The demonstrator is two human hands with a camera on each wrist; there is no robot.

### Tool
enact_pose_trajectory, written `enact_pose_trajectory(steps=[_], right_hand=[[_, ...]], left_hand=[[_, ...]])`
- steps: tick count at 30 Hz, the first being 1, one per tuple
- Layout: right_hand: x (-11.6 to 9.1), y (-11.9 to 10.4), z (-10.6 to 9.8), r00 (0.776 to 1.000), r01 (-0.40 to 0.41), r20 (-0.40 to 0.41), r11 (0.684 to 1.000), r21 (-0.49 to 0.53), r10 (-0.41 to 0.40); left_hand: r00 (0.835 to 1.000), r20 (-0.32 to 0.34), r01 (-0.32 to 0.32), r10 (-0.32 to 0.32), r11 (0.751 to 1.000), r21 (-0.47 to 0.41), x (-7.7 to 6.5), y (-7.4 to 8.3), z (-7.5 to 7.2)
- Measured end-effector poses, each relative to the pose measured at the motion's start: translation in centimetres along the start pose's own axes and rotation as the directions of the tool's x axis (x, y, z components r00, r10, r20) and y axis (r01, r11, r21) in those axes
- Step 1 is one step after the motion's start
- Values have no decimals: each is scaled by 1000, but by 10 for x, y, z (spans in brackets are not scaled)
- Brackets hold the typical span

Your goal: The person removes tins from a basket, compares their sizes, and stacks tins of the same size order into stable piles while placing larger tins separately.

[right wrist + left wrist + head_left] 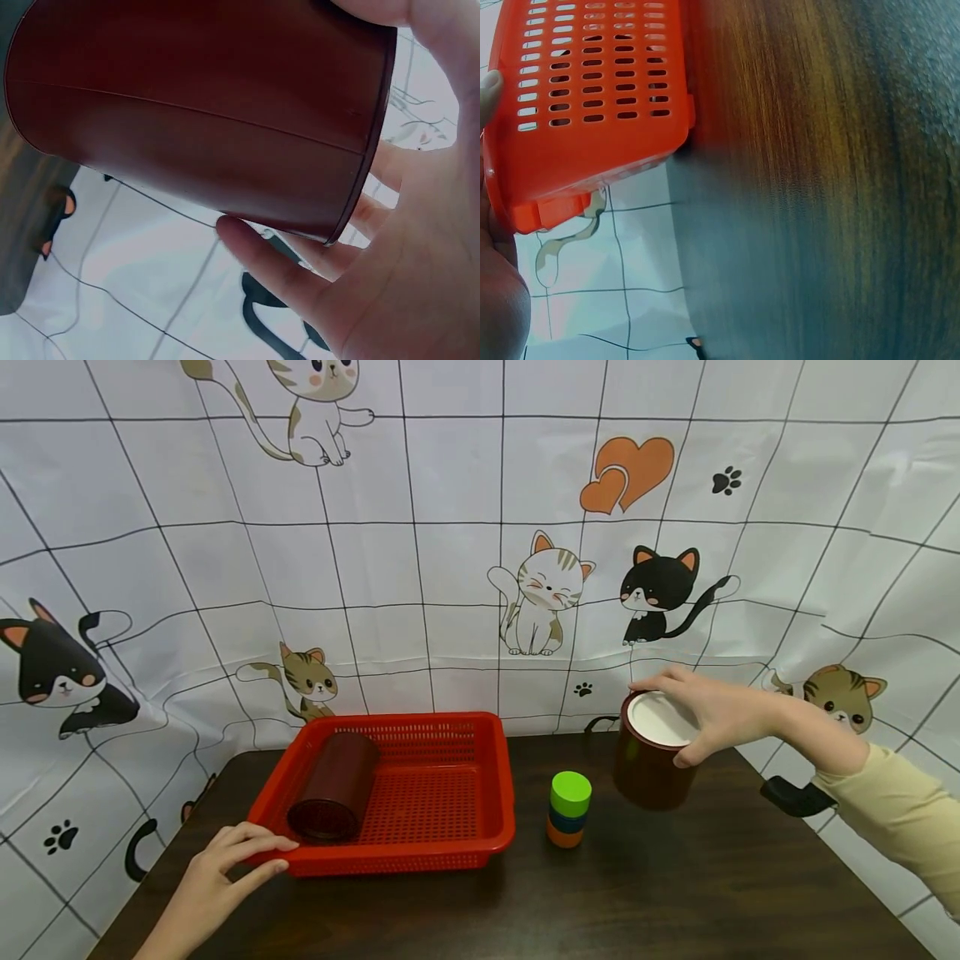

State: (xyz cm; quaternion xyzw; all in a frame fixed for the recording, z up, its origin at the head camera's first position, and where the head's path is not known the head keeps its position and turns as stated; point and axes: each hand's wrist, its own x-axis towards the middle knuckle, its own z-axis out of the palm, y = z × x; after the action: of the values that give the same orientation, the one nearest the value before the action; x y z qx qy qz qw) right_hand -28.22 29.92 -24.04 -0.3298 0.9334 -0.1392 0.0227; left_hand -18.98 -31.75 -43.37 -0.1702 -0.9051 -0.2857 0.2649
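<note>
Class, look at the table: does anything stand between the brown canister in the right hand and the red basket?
Yes: a small green, blue and orange cylinder stands upright on the table between the held canister and the basket.

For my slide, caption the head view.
Right hand grips a brown container; left hand holds a red basket, another container lying inside.

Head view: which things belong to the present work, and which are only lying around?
Apparently in the work:
maroon canister with white top, in the right hand
red perforated basket, rim held by the left hand
second maroon canister, lying in the basket

Apparently just around:
green-blue-orange stack, touched by neither hand
cat-print sheet behind
</note>
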Motion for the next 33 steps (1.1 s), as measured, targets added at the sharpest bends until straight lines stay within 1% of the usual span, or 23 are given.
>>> enact_pose_trajectory(steps=[7, 13, 17, 22, 29, 33], right_hand=[[-2, 8, 18, 1000, 14, -14, 997, -72, -15], [-1, 15, 31, 1000, 3, 17, 998, -59, -2], [0, 18, 38, 999, 3, 36, 997, -78, 0], [2, 18, 45, 995, -18, 94, 995, -100, 28], [3, 19, 53, 992, -29, 123, 996, -78, 39], [4, 19, 56, 989, -34, 141, 998, -51, 40]], left_hand=[[1000, -14, -11, 11, 1000, -4, 0, -1, 1], [1000, -22, -18, 17, 1000, -8, 0, -2, 2], [1000, -24, -17, 17, 1000, -7, 0, -1, 2], [1000, -24, -14, 13, 1000, -7, 1, -1, 2], [1000, -19, -16, 16, 1000, -2, 1, -1, 1], [1000, -1, 16, -16, 1000, -4, -1, 1, 0]])
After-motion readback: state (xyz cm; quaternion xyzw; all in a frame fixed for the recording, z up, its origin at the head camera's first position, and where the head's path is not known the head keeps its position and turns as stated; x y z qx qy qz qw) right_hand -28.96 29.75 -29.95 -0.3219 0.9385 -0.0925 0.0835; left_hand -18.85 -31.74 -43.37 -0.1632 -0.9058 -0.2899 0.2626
